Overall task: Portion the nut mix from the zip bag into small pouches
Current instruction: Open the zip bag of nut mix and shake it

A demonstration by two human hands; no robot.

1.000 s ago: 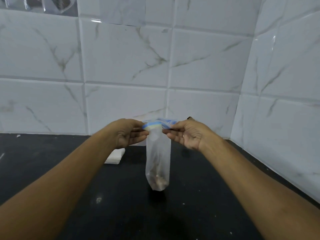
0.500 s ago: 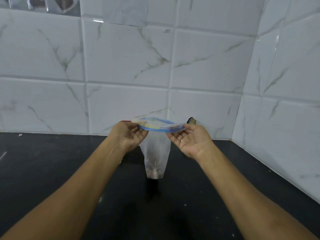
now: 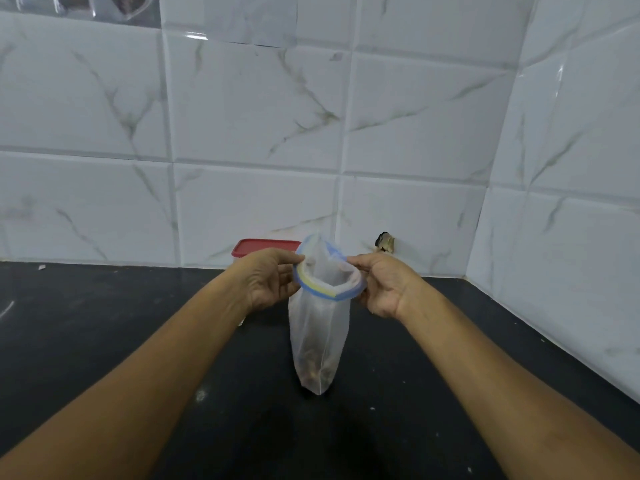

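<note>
red lid (image 3: 265, 245), black counter (image 3: 104, 323)

Cool, even, rather dim light fills the corner. Small glare streaks shine on the wall tiles (image 3: 197, 37). A soft shadow pools on the black counter (image 3: 104, 341) below the bag (image 3: 318, 334). Tile lines bow toward the edges, and everything looks slightly soft.

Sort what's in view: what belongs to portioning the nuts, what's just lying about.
In the job: zip bag, mouth held open; nut mix at its bottom; left hand and right hand gripping its rim.
Lying about: red-lidded container behind the left hand; dark scrap at the wall's foot.
</note>
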